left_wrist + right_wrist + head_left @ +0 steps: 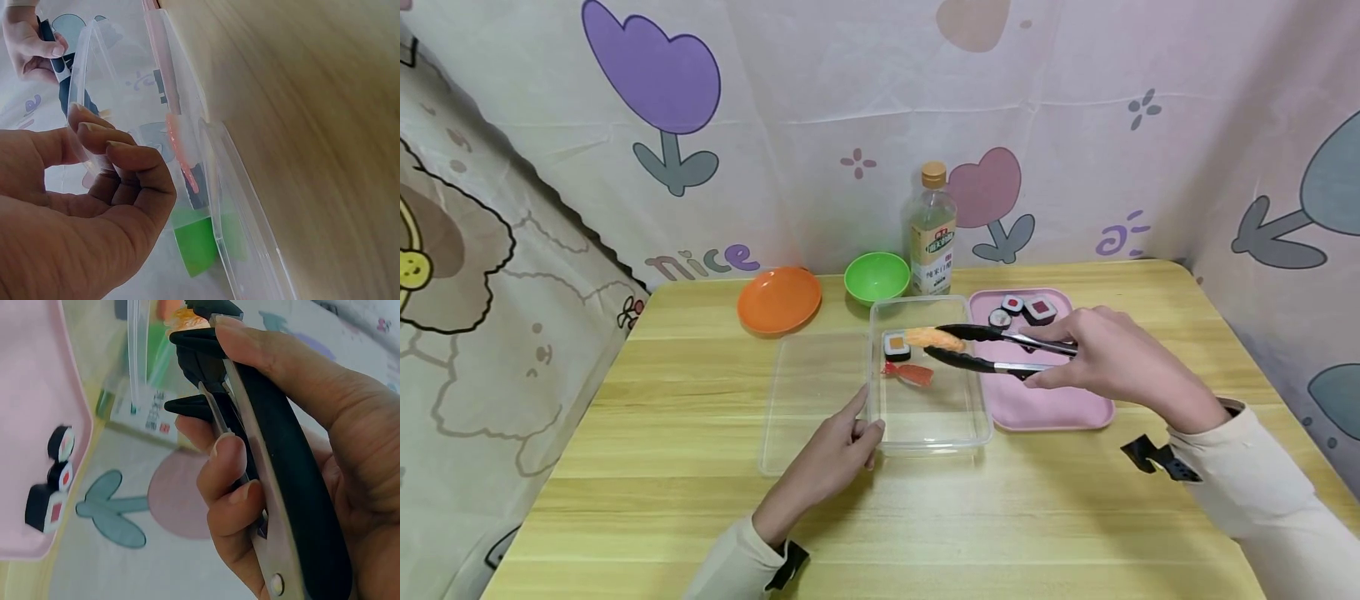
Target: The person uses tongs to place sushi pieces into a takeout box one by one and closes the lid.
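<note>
My right hand point(1101, 354) grips black-and-metal tongs point(962, 361), whose tips pinch an orange sushi piece point(925, 337) over the clear plastic box point(936, 429). In the right wrist view the fingers wrap the tongs' handles point(287, 469). Within the box lie a square sushi roll point(897, 346) with an orange centre and a red shrimp-shaped piece point(913, 375). At the box's near left side, my left hand point(831, 454) holds its rim between thumb and curled fingers, as the left wrist view shows point(119, 156).
Right of the box, a pink tray point(1060, 412) bears several sushi rolls point(1040, 311). A clear lid point(812, 400) lies to the left. Behind stand an orange plate point(778, 300), a green bowl point(877, 279) and a bottle point(932, 242) with a yellow cap, near the patterned cloth.
</note>
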{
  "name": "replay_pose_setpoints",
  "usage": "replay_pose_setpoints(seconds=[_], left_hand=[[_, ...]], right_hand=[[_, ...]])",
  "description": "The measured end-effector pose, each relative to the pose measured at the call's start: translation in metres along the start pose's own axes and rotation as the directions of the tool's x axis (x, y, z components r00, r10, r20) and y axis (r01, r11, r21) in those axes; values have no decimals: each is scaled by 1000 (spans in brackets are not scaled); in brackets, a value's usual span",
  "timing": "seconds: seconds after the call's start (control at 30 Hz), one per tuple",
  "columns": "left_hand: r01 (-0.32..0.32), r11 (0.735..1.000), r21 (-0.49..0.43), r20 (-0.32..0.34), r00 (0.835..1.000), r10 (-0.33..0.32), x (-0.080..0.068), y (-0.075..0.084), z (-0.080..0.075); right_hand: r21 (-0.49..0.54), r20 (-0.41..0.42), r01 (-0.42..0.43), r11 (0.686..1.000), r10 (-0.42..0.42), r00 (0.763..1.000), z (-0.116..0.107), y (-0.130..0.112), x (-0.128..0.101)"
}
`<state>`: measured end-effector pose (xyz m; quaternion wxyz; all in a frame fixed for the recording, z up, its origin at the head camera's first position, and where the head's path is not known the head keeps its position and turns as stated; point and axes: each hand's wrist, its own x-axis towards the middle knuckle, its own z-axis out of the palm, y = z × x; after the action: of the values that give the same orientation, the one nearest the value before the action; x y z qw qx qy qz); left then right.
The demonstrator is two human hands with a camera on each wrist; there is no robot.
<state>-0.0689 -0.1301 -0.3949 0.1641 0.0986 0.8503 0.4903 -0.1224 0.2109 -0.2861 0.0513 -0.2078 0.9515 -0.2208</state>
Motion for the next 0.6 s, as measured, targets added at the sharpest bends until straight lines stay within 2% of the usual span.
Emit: replay_pose_setpoints(seconds=[0.3,0.6], left_hand=[[-2,1000,1,0,1000,2,0,0,0],[-2,1000,13,-3,1000,2,-1,1,0]], right_hand=[[0,84,30,1000,-30,996,11,-19,8],[-55,109,112,992,-105,988,22,-33,14]])
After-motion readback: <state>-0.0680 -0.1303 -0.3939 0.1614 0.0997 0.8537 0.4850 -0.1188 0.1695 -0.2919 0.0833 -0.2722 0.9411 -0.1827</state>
